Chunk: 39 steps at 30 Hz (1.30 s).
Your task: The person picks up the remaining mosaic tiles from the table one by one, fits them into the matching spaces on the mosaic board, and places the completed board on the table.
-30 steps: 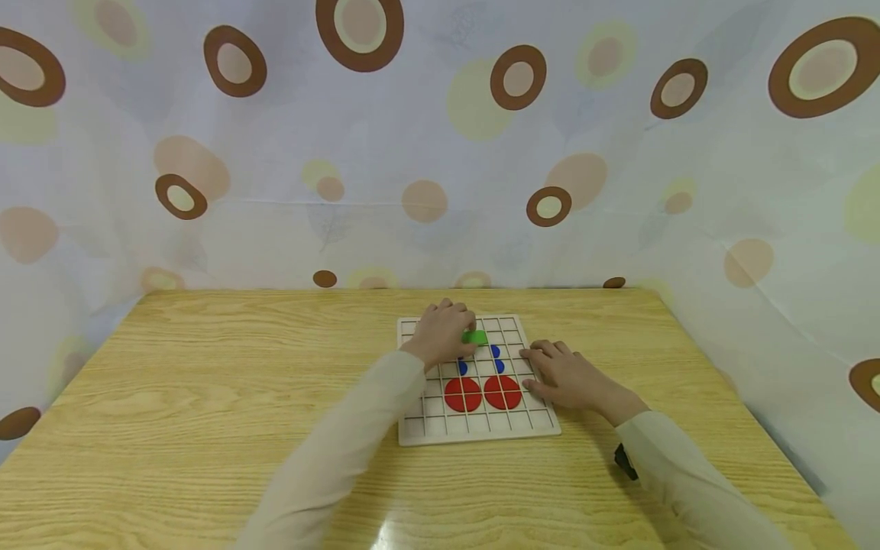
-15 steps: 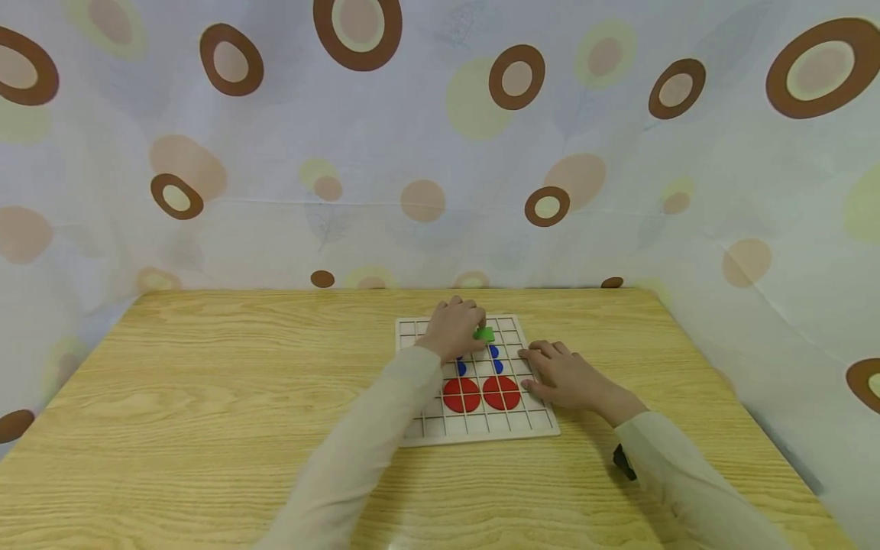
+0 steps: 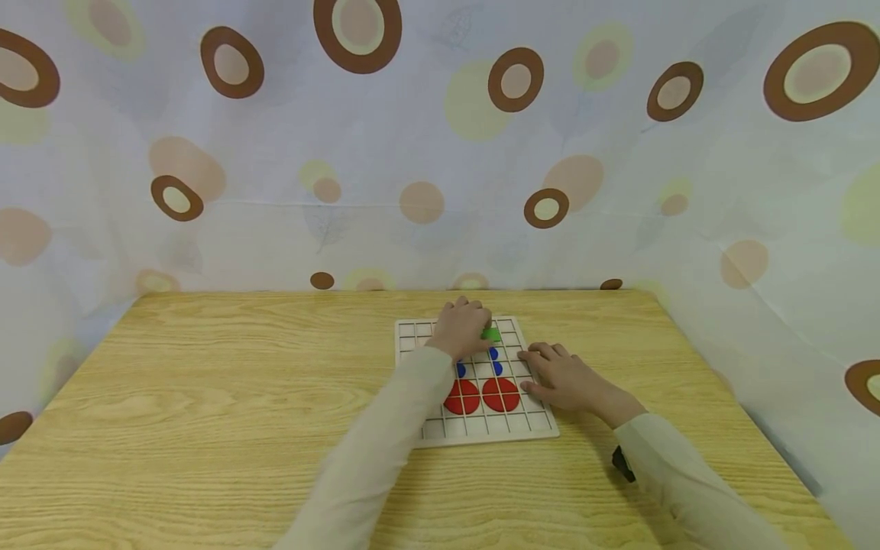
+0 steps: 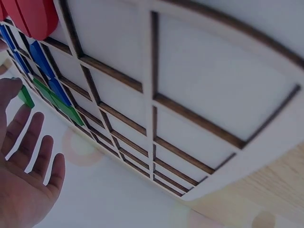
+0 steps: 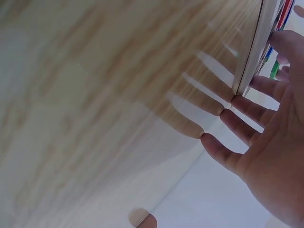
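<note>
A white grid board (image 3: 536,439) lies on the table. My left hand (image 3: 459,330) reaches over its far part and pinches a small green tile (image 3: 492,334) between thumb and finger. The same green tile (image 4: 26,97) shows at the fingertips in the left wrist view, tilted and just off the grid, beside green pieces (image 4: 61,105) set in the squares. My right hand (image 3: 565,379) rests at the board's right edge, fingers spread and relaxed, fingertips touching board and table. Two red discs (image 3: 509,401) made of quarter pieces lie nearer me. Blue rounded pieces (image 3: 498,369) sit beyond them, partly hidden by my left hand.
The wooden table (image 3: 227,428) extends widely left of the board and in front of it. A patterned cloth (image 3: 357,237) hangs behind the table and along its sides. Something small and black (image 3: 622,464) sits under my right forearm.
My left hand has moved to the right across the far rows, carrying the green tile with it. The right hand has stayed at the board's edge.
</note>
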{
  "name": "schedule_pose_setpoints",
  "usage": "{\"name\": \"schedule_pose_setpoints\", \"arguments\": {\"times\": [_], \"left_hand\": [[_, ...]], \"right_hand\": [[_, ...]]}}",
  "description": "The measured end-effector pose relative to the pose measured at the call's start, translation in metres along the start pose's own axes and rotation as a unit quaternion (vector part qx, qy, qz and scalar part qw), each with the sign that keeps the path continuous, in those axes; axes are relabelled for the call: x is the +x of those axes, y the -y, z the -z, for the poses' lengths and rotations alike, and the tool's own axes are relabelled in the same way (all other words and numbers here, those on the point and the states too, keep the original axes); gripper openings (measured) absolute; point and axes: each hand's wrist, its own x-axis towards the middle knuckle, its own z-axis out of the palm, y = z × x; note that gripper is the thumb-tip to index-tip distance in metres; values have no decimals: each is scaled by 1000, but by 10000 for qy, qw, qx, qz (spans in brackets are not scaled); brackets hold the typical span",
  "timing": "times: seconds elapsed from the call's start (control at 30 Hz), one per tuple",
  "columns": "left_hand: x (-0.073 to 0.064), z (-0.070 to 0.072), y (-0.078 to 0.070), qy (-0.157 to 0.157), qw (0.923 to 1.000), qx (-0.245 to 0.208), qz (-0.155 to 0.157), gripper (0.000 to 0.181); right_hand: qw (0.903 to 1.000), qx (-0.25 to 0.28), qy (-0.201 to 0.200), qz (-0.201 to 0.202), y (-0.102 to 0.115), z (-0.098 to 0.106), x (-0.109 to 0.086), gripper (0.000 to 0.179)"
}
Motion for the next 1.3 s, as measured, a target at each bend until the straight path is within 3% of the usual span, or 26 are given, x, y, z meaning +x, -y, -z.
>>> {"name": "schedule_pose_setpoints", "arguments": {"times": [0.43, 0.83, 1.3], "left_hand": [[2, 1, -8, 307, 9990, 196, 250, 25], [1, 0, -8, 185, 9994, 154, 246, 23], [3, 0, -8, 283, 9993, 19, 230, 21]], "right_hand": [[10000, 19, -45, 48, -1, -2, 0, 50], [10000, 52, -35, 26, 0, -1, -1, 50], [10000, 27, -54, 25, 0, -2, 0, 50]]}}
